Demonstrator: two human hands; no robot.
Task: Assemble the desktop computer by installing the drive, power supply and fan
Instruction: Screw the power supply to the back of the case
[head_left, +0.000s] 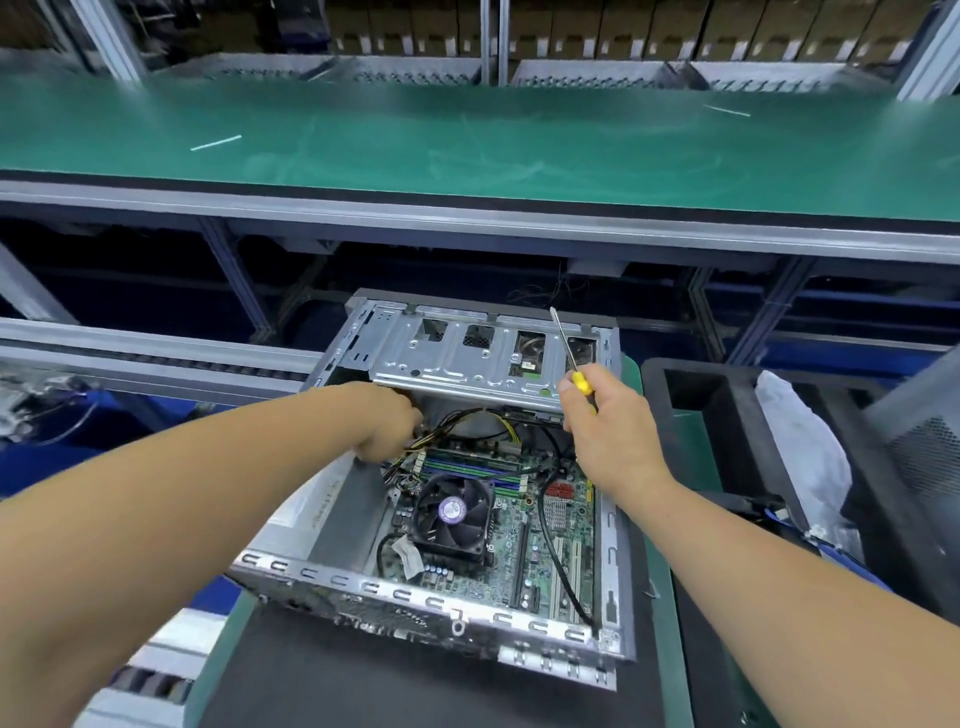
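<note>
Green bench (467, 135); fingers (569, 387) round screwdriver (569, 353)

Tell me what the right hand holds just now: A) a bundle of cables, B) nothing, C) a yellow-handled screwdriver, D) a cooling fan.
C: the right hand grips a yellow-handled screwdriver, its shaft pointing up over the drive cage.

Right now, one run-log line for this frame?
left hand: on cable bundle under drive cage | right hand: holds screwdriver, tip up | CPU fan on board | case open
</note>
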